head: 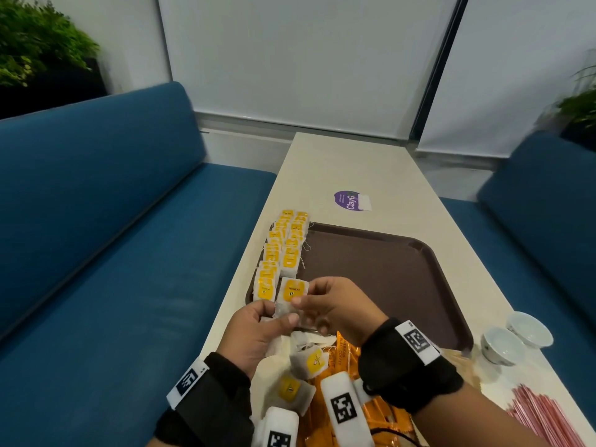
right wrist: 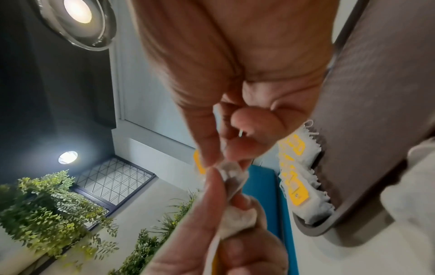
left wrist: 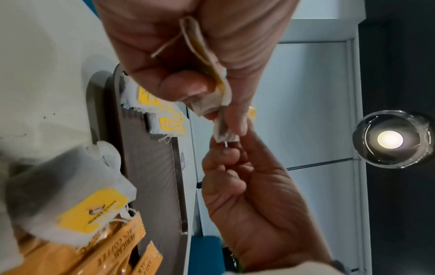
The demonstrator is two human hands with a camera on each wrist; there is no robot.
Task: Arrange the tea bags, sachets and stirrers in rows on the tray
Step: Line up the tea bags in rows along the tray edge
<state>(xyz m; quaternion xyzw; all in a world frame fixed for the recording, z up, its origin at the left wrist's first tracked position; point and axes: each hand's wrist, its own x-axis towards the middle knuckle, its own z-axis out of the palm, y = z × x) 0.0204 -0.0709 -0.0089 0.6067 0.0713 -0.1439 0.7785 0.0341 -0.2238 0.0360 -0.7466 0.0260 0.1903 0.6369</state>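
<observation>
A brown tray lies on the pale table, with two rows of yellow-tagged tea bags along its left side. Over the tray's near left corner my left hand grips a small stack of tea bags. My right hand pinches the top tea bag of that stack at its lower edge, between thumb and forefinger. The wrist views show the pinched bag between both hands, above the tray's rim and the rows. Loose tea bags and orange coffee sachets lie under my wrists.
Red stirrers lie in a bundle at the table's near right. Two white cups stand right of the tray. A purple sticker lies beyond the tray. Blue sofas flank the narrow table on both sides.
</observation>
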